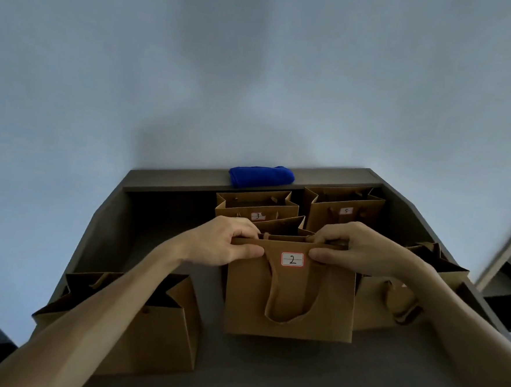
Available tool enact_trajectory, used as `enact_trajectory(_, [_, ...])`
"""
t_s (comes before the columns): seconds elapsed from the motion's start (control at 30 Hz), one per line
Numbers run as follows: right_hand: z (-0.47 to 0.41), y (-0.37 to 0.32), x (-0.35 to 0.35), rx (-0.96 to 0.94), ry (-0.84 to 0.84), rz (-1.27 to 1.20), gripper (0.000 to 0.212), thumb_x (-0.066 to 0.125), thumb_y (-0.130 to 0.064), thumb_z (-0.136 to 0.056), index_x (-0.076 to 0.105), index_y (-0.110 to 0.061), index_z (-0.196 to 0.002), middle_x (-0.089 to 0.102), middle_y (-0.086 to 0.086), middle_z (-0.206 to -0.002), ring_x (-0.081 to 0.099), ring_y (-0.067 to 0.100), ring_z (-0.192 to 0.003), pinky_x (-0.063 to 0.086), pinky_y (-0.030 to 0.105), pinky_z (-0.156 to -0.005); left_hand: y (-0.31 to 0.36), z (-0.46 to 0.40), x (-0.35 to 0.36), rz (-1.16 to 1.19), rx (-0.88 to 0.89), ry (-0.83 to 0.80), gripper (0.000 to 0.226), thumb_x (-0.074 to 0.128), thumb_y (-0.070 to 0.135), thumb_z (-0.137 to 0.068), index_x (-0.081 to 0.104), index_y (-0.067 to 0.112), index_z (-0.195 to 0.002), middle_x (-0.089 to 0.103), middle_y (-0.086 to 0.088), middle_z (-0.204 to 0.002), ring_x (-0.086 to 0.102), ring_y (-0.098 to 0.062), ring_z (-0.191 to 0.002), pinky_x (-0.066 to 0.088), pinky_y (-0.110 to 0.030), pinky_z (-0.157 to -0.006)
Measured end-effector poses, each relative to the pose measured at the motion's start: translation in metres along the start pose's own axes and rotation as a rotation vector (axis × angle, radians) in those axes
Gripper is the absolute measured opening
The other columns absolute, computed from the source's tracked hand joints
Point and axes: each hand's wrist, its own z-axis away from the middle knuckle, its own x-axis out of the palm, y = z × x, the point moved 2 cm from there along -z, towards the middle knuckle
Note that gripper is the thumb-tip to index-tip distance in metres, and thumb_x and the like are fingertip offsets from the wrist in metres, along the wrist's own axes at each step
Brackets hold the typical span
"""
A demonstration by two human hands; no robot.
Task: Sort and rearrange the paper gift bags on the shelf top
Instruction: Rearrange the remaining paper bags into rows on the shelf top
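A brown paper bag labelled 2 stands at the centre of the grey shelf top, its handle hanging down the front. My left hand pinches its top rim on the left, and my right hand pinches the rim on the right. Behind it stand the bag labelled 3 and the bag labelled 5. An open bag stands at the front left under my left forearm. Another bag sits at the right, partly hidden by my right arm.
A folded blue cloth lies on the raised back ledge against the pale wall. A further bag's rim shows just behind bag 2. The shelf top drops off at both sides, with a dark surface to the right.
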Motion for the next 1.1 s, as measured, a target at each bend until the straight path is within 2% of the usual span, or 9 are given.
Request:
enact_trajectory(0.17, [-0.012, -0.025, -0.026, -0.029, 0.04, -0.015, 0.028, 0.056, -0.053, -0.085, 0.068, -0.035, -0.101, 0.066, -0.015, -0.107, 0.063, 0.001, -0.1, 0.057, 0.025, -0.079, 0.017, 0.012, -0.034, 0.046, 0.029, 0.048, 0.042, 0.055, 0.046, -0.087, 0.065, 0.02, -0.118, 0.053, 0.013, -0.124, 0.057, -0.006, -0.11, 0.056, -0.025, -0.085])
enact_trajectory(0.3, [-0.037, -0.064, -0.054, -0.092, 0.13, -0.019, 0.019, 0.059, -0.045, -0.087, 0.071, -0.033, -0.096, 0.07, -0.017, -0.099, 0.065, -0.002, -0.094, 0.053, 0.016, -0.074, 0.026, 0.034, -0.082, 0.038, 0.06, 0.194, 0.032, 0.056, 0.044, -0.086, 0.067, 0.025, -0.109, 0.059, 0.011, -0.119, 0.059, -0.002, -0.105, 0.052, -0.016, -0.083])
enact_trajectory(0.37, [-0.056, -0.083, -0.059, -0.127, 0.162, -0.016, 0.02, 0.06, -0.046, -0.088, 0.071, -0.031, -0.096, 0.071, -0.014, -0.099, 0.066, 0.001, -0.093, 0.056, 0.021, -0.075, 0.024, 0.049, -0.105, 0.021, 0.037, 0.278, 0.021, 0.057, 0.044, -0.086, 0.067, 0.032, -0.1, 0.06, 0.012, -0.119, 0.059, -0.001, -0.104, 0.053, -0.016, -0.082])
enact_trajectory(0.47, [-0.091, -0.111, -0.054, -0.196, 0.183, 0.013, 0.024, 0.058, -0.048, -0.089, 0.07, -0.028, -0.097, 0.07, -0.012, -0.099, 0.066, 0.005, -0.093, 0.058, 0.027, -0.079, 0.01, 0.073, -0.133, 0.007, -0.077, 0.366, 0.027, 0.057, 0.048, -0.083, 0.068, 0.029, -0.1, 0.056, 0.017, -0.123, 0.058, -0.004, -0.106, 0.055, -0.019, -0.078])
enact_trajectory(0.57, [-0.124, -0.134, -0.035, -0.261, 0.185, 0.018, 0.023, 0.058, -0.046, -0.092, 0.07, -0.027, -0.097, 0.069, -0.01, -0.098, 0.066, 0.008, -0.093, 0.058, 0.03, -0.079, -0.012, 0.101, -0.15, 0.007, -0.178, 0.418, 0.028, 0.057, 0.047, -0.082, 0.068, 0.029, -0.101, 0.055, 0.016, -0.125, 0.057, -0.009, -0.11, 0.053, -0.021, -0.081])
enact_trajectory(0.73, [-0.163, -0.156, 0.012, -0.37, 0.151, 0.074, 0.018, 0.055, -0.041, -0.096, 0.064, -0.026, -0.099, 0.063, -0.011, -0.098, 0.061, 0.008, -0.09, 0.051, 0.021, -0.074, -0.054, 0.138, -0.153, -0.059, -0.291, 0.45, 0.031, 0.057, 0.044, -0.086, 0.071, 0.024, -0.106, 0.053, 0.014, -0.131, 0.054, -0.01, -0.115, 0.047, -0.02, -0.088])
enact_trajectory(0.83, [-0.174, -0.154, 0.041, -0.407, 0.15, 0.134, 0.019, 0.055, -0.041, -0.096, 0.065, -0.026, -0.102, 0.058, -0.009, -0.102, 0.056, 0.007, -0.093, 0.049, 0.027, -0.08, -0.081, 0.15, -0.141, -0.149, -0.345, 0.424, 0.022, 0.059, 0.037, -0.091, 0.072, 0.026, -0.105, 0.051, 0.016, -0.132, 0.05, -0.008, -0.118, 0.043, -0.02, -0.094])
enact_trajectory(0.93, [-0.178, -0.15, 0.062, -0.445, 0.16, 0.193, 0.021, 0.056, -0.039, -0.095, 0.068, -0.024, -0.102, 0.058, -0.007, -0.111, 0.053, 0.006, -0.097, 0.05, 0.03, -0.084, -0.101, 0.157, -0.124, -0.19, -0.363, 0.387, 0.012, 0.06, 0.032, -0.093, 0.071, 0.033, -0.099, 0.049, 0.016, -0.131, 0.047, -0.007, -0.119, 0.04, -0.028, -0.102])
enact_trajectory(1.1, [-0.182, -0.153, 0.071, -0.472, 0.189, 0.232, 0.023, 0.057, -0.039, -0.095, 0.069, -0.023, -0.105, 0.059, -0.004, -0.116, 0.05, 0.006, -0.1, 0.047, 0.026, -0.083, -0.109, 0.163, -0.116, -0.207, -0.347, 0.414, 0.014, 0.06, 0.029, -0.094, 0.072, 0.028, -0.1, 0.051, 0.013, -0.131, 0.049, -0.008, -0.118, 0.038, -0.023, -0.099])
